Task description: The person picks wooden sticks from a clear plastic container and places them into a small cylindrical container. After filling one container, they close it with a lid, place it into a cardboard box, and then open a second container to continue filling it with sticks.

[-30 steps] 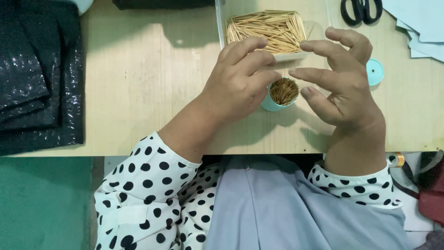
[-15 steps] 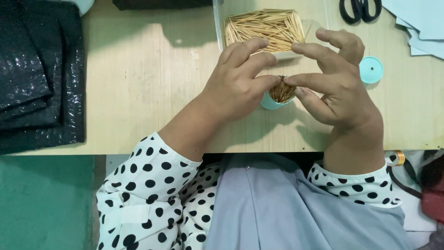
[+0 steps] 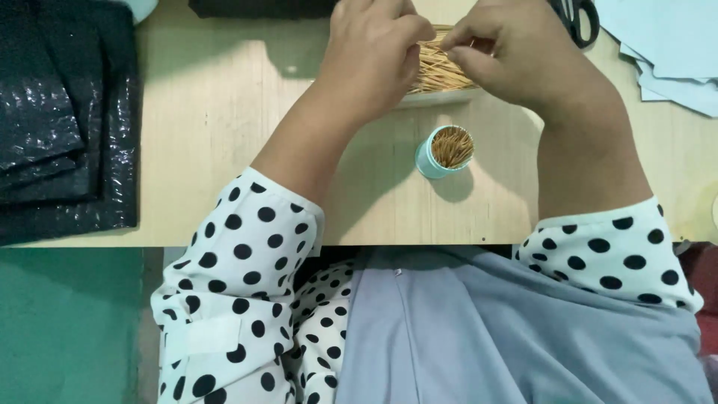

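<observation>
A small teal round container (image 3: 443,152) packed with upright toothpicks stands on the wooden table (image 3: 224,135), between my forearms and untouched. Beyond it lies a clear tray of loose toothpicks (image 3: 441,71), mostly hidden by my hands. My left hand (image 3: 374,52) hovers over the tray's left part with its fingers curled and pinched toward the pile. My right hand (image 3: 516,52) is over the tray's right part, thumb and forefinger pinched on a few toothpicks.
Black plastic bags (image 3: 60,120) are stacked at the table's left. Black scissors (image 3: 576,19) and light blue paper sheets (image 3: 666,52) lie at the far right. The table's front edge runs just above my lap.
Both hands left the teal container and moved away from me to the tray of loose toothpicks. The container now stands uncovered.
</observation>
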